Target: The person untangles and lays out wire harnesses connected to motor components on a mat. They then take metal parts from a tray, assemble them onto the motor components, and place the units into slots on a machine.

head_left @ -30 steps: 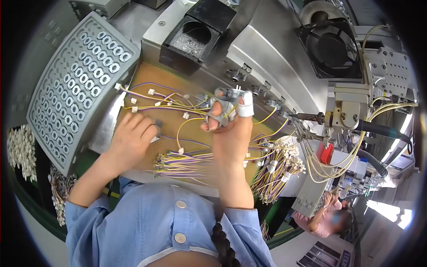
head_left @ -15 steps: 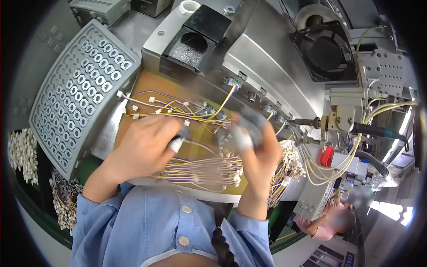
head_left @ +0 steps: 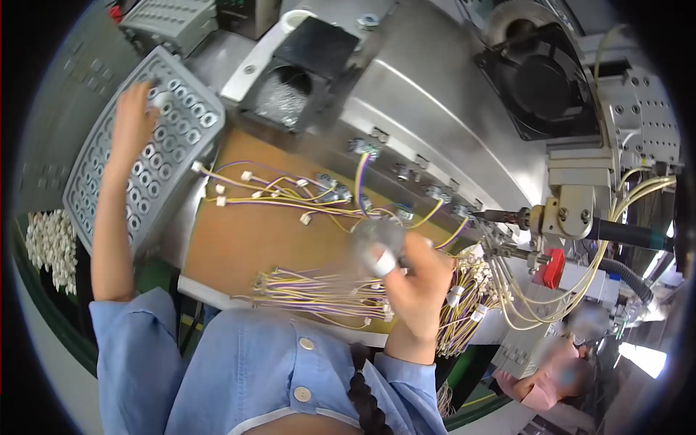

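Note:
My left hand is bent over a grey tray at the left, which holds rows of small round metal parts that look like motors. Its fingers curl down among the far rows. A white wrap shows at a fingertip, but whatever they pinch is hidden. Over the brown work mat, my right hand grips a round grey motor, blurred by motion, with a white-wrapped thumb against it. Yellow and purple wire leads with white connectors lie in a bundle just left of that hand.
Loose wired motors lie farther up the mat. Beyond it stands a metal machine with fixtures along its front edge. A soldering-type tip and a fan are at the right. A black box sits behind; another person is at lower right.
My left hand has moved from the middle of the mat up and left onto the tray. My right hand stays near its spot, still holding the grey motor, now shifted slightly lower and left.

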`<state>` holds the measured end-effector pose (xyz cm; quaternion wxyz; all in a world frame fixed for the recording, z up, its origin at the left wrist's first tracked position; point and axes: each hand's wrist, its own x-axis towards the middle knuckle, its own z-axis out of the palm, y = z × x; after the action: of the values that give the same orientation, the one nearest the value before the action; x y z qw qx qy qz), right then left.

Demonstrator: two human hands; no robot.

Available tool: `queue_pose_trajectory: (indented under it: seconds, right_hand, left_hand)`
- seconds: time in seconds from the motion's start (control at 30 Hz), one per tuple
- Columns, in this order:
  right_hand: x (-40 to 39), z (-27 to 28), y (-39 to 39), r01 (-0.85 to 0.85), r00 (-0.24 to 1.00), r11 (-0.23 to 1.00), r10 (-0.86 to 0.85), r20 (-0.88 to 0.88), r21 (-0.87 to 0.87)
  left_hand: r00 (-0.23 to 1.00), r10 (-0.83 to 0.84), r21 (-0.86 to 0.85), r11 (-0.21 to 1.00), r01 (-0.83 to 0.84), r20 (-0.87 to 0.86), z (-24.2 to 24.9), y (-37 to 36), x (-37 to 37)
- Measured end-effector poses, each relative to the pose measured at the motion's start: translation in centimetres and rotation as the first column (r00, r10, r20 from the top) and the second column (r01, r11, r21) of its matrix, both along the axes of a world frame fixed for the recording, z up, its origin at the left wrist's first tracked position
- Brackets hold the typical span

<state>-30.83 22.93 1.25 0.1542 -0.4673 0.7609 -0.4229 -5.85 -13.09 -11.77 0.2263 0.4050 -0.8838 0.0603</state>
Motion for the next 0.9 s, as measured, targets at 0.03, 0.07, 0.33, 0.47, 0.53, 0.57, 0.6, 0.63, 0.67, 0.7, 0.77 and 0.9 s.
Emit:
queue_pose_trajectory:
  seconds: [0.03,0.07,0.33,0.47,0.53,0.57,0.6,0.63,0.67,0.7,0.77,0.9]
  right_hand:
    - [-0.2,-0.1,0.0,-0.039,0.997,0.999,0.040,0.060,-0.006]
    - [-0.1,-0.1,-0.2,-0.076,0.990,0.997,0.077,0.119,-0.013]
    - [-0.2,-1.5,-1.8,-0.392,0.908,0.919,0.378,0.182,0.044]
    - [-0.3,-2.0,-2.1,-0.376,0.920,0.922,0.383,0.082,-0.089]
    - [-0.6,-2.1,-1.5,-0.377,0.923,0.920,0.383,0.038,-0.102]
    - [-0.7,-2.2,-1.2,-0.365,0.928,0.926,0.370,0.038,-0.099]
    - [-0.7,-2.3,-1.0,-0.354,0.931,0.927,0.361,0.043,-0.121]
    - [-0.8,-2.4,-0.9,-0.341,0.935,0.929,0.352,0.053,-0.144]
    - [-0.8,-2.7,-0.9,-0.328,0.940,0.933,0.338,0.049,-0.147]
    - [-0.7,-2.9,-1.0,-0.344,0.932,0.926,0.357,0.064,-0.156]
    - [-0.8,-2.9,-1.1,-0.357,0.923,0.918,0.376,0.086,-0.174]
    - [-0.4,-2.6,-1.2,-0.426,0.885,0.902,0.432,0.175,-0.072]
  left_hand:
    - [0.971,0.142,-0.029,0.990,-0.139,0.192,-0.3,-1.5,0.7]
    - [0.886,0.279,-0.084,0.960,-0.267,0.370,-0.2,-2.8,0.7]
    - [0.952,0.023,0.102,0.993,-0.057,0.304,-3.0,-6.1,0.1]
    - [0.944,0.167,0.089,0.976,-0.200,0.286,-5.2,-9.8,0.9]
    - [0.770,0.468,-0.082,0.871,-0.484,0.434,-4.2,-9.5,1.0]
    - [0.741,0.482,-0.072,0.857,-0.511,0.469,-4.3,-9.1,1.2]
    - [0.712,0.495,-0.066,0.840,-0.538,0.498,-4.5,-9.1,1.6]
    - [0.731,0.389,-0.047,0.896,-0.441,0.561,-8.0,-13.8,5.0]
    - [0.738,0.381,-0.050,0.902,-0.428,0.557,-10.1,-16.7,7.2]
    - [0.794,0.308,-0.044,0.941,-0.336,0.524,-11.6,-18.8,9.1]
    - [0.876,0.230,0.059,0.958,-0.280,0.424,-11.1,-18.9,9.4]
    - [0.923,0.312,0.374,0.903,-0.214,-0.225,-8.4,-16.6,7.2]
